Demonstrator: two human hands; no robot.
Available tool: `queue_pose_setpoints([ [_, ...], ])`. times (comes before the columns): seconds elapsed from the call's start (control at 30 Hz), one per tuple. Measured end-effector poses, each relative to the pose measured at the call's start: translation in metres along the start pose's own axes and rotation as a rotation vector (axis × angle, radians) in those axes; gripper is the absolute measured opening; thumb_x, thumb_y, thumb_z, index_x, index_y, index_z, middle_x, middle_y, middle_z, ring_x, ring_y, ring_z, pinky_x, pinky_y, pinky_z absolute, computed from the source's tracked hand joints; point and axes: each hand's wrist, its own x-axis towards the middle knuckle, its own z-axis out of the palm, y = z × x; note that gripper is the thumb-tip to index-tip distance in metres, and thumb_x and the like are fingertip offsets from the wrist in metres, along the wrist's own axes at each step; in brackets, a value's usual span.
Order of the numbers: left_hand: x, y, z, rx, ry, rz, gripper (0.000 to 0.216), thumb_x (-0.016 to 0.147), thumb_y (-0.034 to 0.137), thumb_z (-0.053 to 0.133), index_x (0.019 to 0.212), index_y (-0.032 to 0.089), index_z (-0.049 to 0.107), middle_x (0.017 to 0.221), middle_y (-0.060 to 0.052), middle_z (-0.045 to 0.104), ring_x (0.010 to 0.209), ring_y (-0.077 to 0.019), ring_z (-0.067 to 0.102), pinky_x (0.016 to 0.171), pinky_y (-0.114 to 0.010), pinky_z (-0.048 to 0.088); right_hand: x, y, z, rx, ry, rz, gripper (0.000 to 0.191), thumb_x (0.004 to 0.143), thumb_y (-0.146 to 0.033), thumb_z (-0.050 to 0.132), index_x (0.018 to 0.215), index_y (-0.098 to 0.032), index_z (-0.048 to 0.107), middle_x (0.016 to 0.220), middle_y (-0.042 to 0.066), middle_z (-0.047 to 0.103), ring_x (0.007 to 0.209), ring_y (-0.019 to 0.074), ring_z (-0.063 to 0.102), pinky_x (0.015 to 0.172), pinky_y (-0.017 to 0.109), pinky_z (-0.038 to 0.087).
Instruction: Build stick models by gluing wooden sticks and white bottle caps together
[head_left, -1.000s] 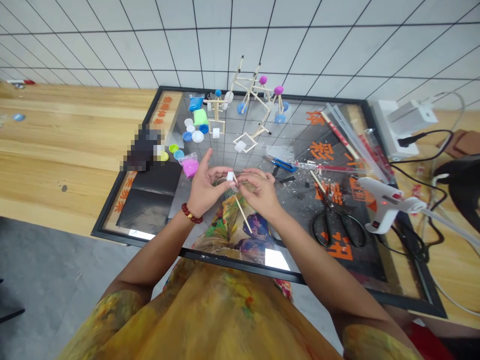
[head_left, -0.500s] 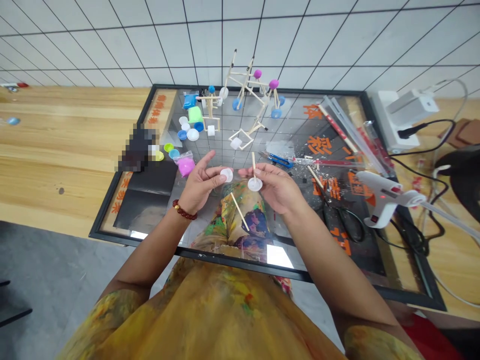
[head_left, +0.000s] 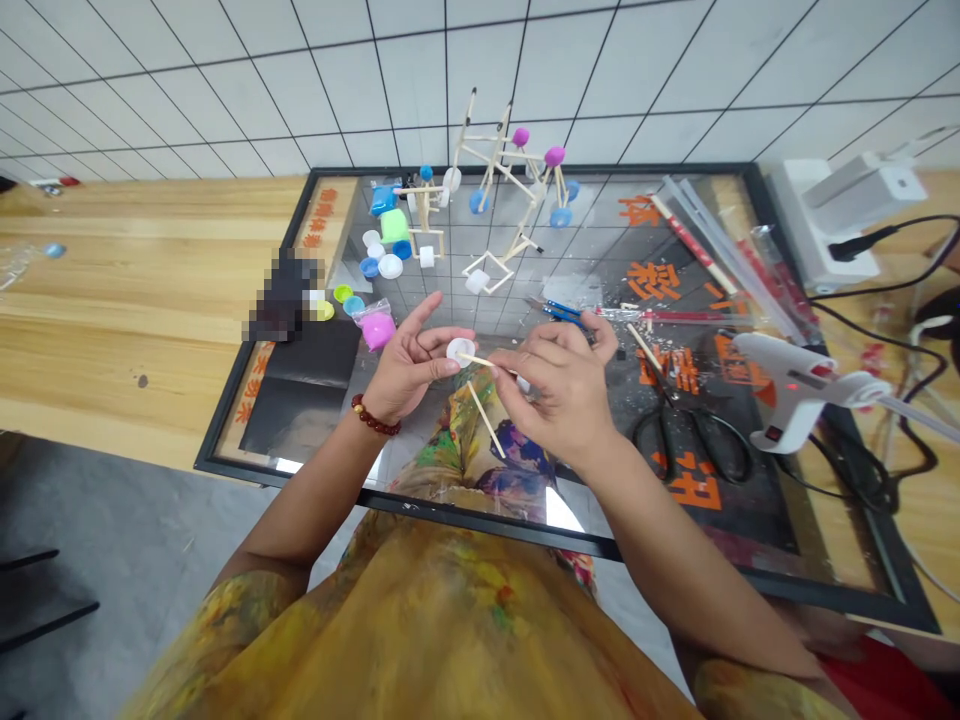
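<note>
Between the thumb and fingers of my left hand (head_left: 409, 365) is a white bottle cap (head_left: 460, 351), its hollow side facing right. My right hand (head_left: 559, 385) pinches a thin wooden stick (head_left: 477, 360) held almost level, its left end at the cap. I cannot tell whether the stick touches the cap's inside. A second white cap (head_left: 523, 383) shows partly behind my right fingers, around the stick's other end. Below my hands a loose wooden stick (head_left: 487, 419) lies on the glass. Behind them stands a stick frame (head_left: 487, 165) with caps and magenta balls.
Coloured caps (head_left: 369, 267) and a pink clay packet (head_left: 375, 328) lie at left. On the right are black-handled scissors (head_left: 694, 440), a white glue gun (head_left: 795, 390), blue-handled pliers (head_left: 559, 310), clear glue sticks (head_left: 739, 260) and a power strip (head_left: 817, 230) with cables.
My right hand has turned the stick from upright to nearly level and brought its free end to the left cap. The left cap has turned to face right. The view has shifted slightly.
</note>
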Motion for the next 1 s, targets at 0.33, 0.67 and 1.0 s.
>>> queue_pose_setpoints([
  [0.33, 0.0, -0.004, 0.0, 0.056, -0.01, 0.034, 0.103, 0.061, 0.022, 0.092, 0.15, 0.03, 0.04, 0.107, -0.003, 0.078, 0.093, -0.0164, 0.074, 0.085, -0.028, 0.057, -0.003, -0.001, 0.003, -0.069, -0.03, -0.012, 0.01, 0.087, -0.031, 0.063, 0.086, -0.034, 0.071, 0.075, 0.0, 0.068, 0.101, 0.0279, 0.058, 0.116, 0.064, 0.008],
  [0.67, -0.001, -0.006, 0.001, 0.165, -0.019, 0.063, 0.117, 0.06, 0.029, 0.093, 0.156, 0.028, 0.027, 0.103, -0.005, 0.079, 0.092, -0.0192, 0.075, 0.084, -0.032, 0.059, -0.006, 0.005, 0.005, -0.104, -0.035, -0.136, 0.013, 0.089, -0.025, 0.06, 0.088, -0.033, 0.07, 0.073, -0.002, 0.067, 0.106, 0.0263, 0.059, 0.115, 0.061, 0.007],
  [1.0, -0.013, -0.006, 0.02, 0.667, 0.005, 0.507, 0.112, 0.072, 0.025, 0.085, 0.159, 0.034, 0.015, 0.101, -0.001, 0.078, 0.104, -0.0227, 0.072, 0.107, -0.046, 0.05, -0.009, 0.036, 0.024, 0.389, -0.122, 0.19, 0.01, 0.086, -0.031, 0.065, 0.081, -0.028, 0.073, 0.082, 0.001, 0.072, 0.092, 0.0232, 0.064, 0.094, 0.046, 0.044],
])
